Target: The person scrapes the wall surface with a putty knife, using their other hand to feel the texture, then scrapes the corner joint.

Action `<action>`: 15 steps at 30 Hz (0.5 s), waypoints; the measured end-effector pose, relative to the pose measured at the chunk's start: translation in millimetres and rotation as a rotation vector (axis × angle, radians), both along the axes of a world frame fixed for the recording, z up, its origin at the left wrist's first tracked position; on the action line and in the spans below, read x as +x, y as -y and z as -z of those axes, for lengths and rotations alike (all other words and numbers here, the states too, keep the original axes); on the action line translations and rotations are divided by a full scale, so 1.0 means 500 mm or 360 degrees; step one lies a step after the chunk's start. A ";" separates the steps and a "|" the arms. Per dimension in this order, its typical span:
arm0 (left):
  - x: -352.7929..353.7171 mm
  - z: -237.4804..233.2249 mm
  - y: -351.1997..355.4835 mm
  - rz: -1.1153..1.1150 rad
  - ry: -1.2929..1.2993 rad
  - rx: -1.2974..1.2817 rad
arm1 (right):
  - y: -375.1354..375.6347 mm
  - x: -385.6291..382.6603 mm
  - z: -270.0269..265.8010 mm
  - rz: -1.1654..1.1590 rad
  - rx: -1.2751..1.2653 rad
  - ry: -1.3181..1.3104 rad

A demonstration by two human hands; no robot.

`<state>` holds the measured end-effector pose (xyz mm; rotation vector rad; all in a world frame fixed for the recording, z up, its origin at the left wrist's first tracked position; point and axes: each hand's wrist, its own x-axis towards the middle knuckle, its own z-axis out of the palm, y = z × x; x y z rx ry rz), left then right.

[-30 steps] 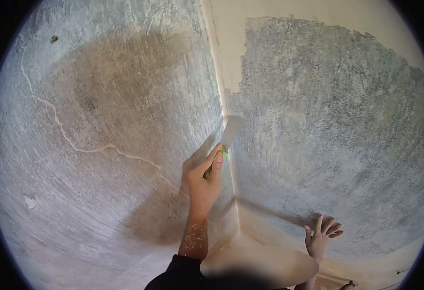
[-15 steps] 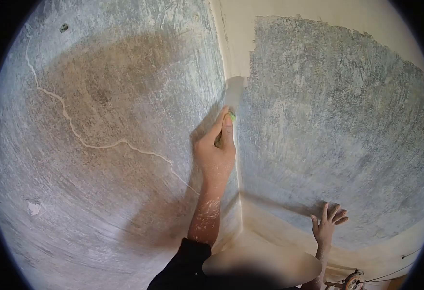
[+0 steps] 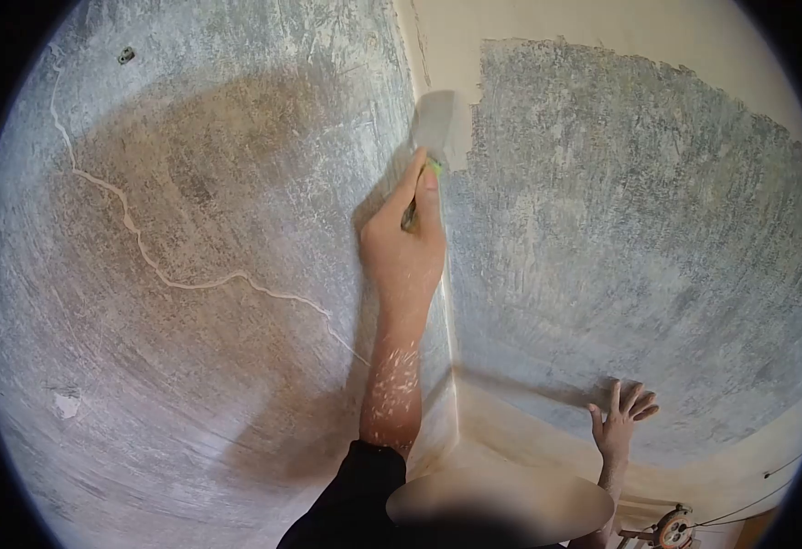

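Note:
My left hand point(image 3: 405, 242) grips a putty knife by its green-edged handle, thumb on the right side. The wide metal blade point(image 3: 435, 117) of the knife lies at the inner corner where the two walls meet, next to a smooth cream strip. It looks slightly smeared by motion. White specks cover the left forearm below a black sleeve. Lower down, my right hand point(image 3: 617, 428) rests on the right wall, fingers spread and nothing in them.
The left wall point(image 3: 263, 183) is mottled grey, with a pale filled crack point(image 3: 190, 284) winding across it. A rough grey patch point(image 3: 620, 183) spans the right wall, bordered by cream at the top. Bottom right shows a round wheel-like object point(image 3: 675, 528) with cords.
My left hand has slid the putty knife upward along the corner, and the blade now leans a little more to the left. The right hand stays on the wall.

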<state>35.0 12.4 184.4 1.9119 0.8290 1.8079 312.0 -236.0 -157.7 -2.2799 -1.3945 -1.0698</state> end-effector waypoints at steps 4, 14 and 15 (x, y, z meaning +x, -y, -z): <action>-0.013 0.140 0.013 0.0052 -0.0012 0.0118 | 0.000 -0.005 0.006 -0.0009 0.0025 -0.0053; -0.011 0.121 0.023 0.0004 0.0012 0.0098 | 0.003 0.001 0.013 0.0019 0.0023 -0.0040; -0.014 0.129 0.007 0.0020 0.0005 0.0133 | -0.008 -0.002 0.011 0.0026 0.0045 -0.0027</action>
